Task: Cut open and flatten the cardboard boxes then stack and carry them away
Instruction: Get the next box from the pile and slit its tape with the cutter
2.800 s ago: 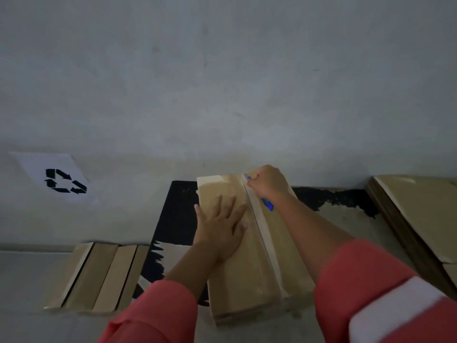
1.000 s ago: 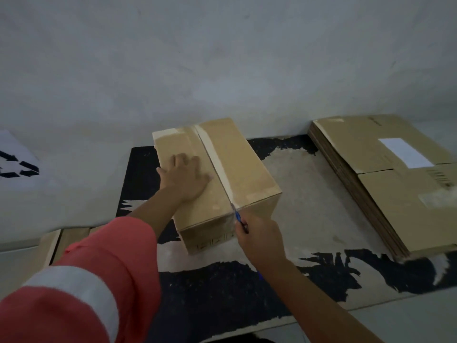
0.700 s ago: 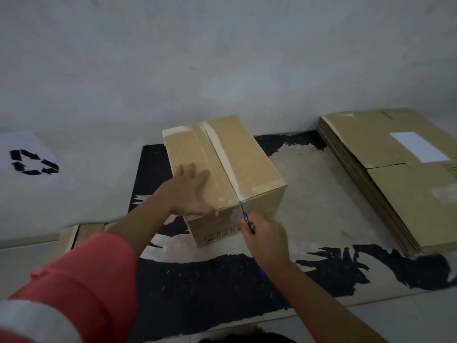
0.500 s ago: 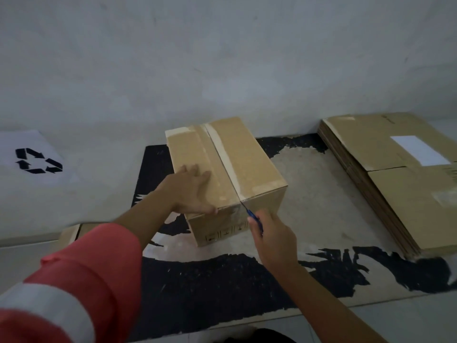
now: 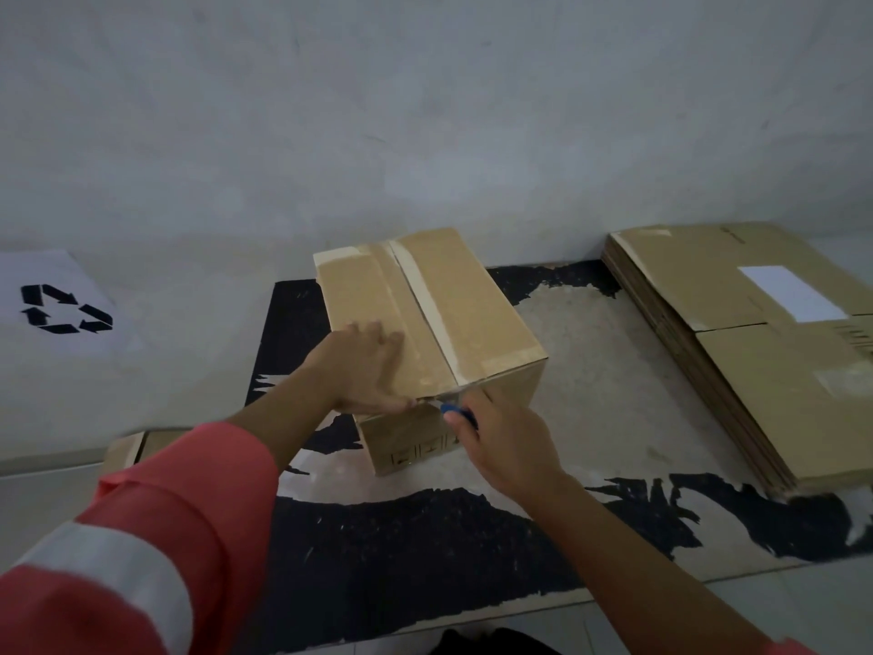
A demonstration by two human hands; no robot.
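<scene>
Cardboard box (image 5: 477, 319) sits on a torn black mat (image 5: 425, 536), directly under the left hand (image 5: 363, 371), which lies flat on the box's top with straight fingers and the thumb along the near edge. Just right of that thumb, the right hand (image 5: 508, 446) is curled around a blue cutter (image 5: 456, 411), whose tip meets the near top corner where a pale tape strip (image 5: 425, 304) ends. Well to the right of the right hand lies a stack of flattened boxes (image 5: 756, 380). Far left of the left hand, a recycling sign (image 5: 61, 309) lies flat, with more flat cardboard (image 5: 123, 453) near the pink sleeve (image 5: 189, 503).
</scene>
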